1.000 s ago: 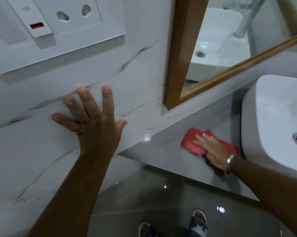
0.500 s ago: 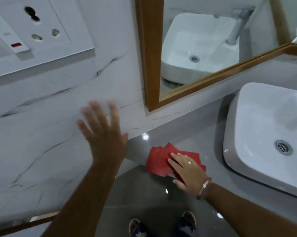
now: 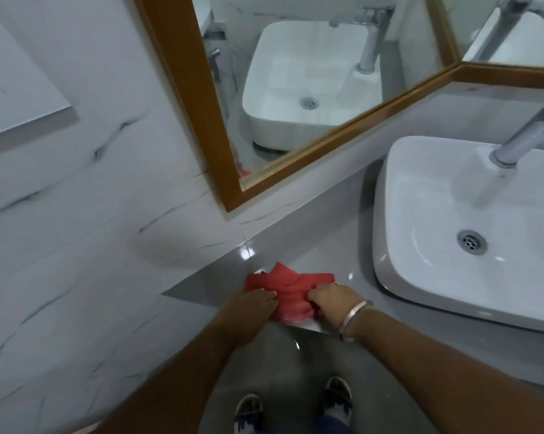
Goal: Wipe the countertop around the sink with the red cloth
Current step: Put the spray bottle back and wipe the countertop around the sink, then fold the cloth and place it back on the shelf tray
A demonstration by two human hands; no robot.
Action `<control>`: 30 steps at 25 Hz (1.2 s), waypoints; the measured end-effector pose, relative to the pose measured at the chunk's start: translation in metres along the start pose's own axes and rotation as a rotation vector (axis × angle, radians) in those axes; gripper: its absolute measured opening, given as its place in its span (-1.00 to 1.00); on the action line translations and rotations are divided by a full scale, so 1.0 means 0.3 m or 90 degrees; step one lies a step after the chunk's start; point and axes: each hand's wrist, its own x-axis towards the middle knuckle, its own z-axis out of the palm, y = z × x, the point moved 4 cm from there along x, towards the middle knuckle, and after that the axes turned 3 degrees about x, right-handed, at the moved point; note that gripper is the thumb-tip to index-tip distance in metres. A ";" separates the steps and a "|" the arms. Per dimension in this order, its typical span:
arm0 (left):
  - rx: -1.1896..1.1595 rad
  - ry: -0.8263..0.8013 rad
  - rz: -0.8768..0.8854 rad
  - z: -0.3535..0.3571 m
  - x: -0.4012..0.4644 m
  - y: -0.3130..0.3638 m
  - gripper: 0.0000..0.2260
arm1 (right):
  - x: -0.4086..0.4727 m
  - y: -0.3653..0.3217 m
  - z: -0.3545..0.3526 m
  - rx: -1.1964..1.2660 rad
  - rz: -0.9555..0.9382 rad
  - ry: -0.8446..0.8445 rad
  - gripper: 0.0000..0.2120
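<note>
The red cloth [image 3: 291, 288] lies bunched at the front left corner of the grey countertop [image 3: 320, 242], left of the white sink [image 3: 471, 233]. My left hand [image 3: 253, 303] grips the cloth's left side. My right hand [image 3: 334, 300], with a silver bangle at the wrist, grips its right side. Both hands pinch the fabric, and the cloth's lower edge hangs slightly over the counter's front edge.
A wood-framed mirror [image 3: 201, 120] hangs on the marble-look wall [image 3: 92, 214] behind the counter. A chrome tap [image 3: 527, 133] rises over the sink's back. Below are the grey floor and my two feet in slippers [image 3: 248, 415].
My left hand left the wall and came down onto the cloth. The cloth and my right hand slid left from beside the sink to the counter's corner.
</note>
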 end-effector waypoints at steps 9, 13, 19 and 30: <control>-0.050 0.070 0.164 -0.292 -0.007 0.021 -0.90 | -0.291 -0.094 -0.128 0.206 0.064 0.181 -0.71; 0.120 0.029 0.363 -0.336 -0.004 0.197 -0.75 | -0.545 -0.076 -0.070 0.227 0.140 0.167 -0.70; 0.221 0.050 0.547 -0.306 0.056 0.841 -0.85 | -1.055 0.057 0.212 0.301 0.469 0.165 -0.79; 0.241 -0.094 0.755 -0.079 -0.017 2.191 -0.80 | -2.172 0.276 0.750 0.471 0.823 0.307 -0.70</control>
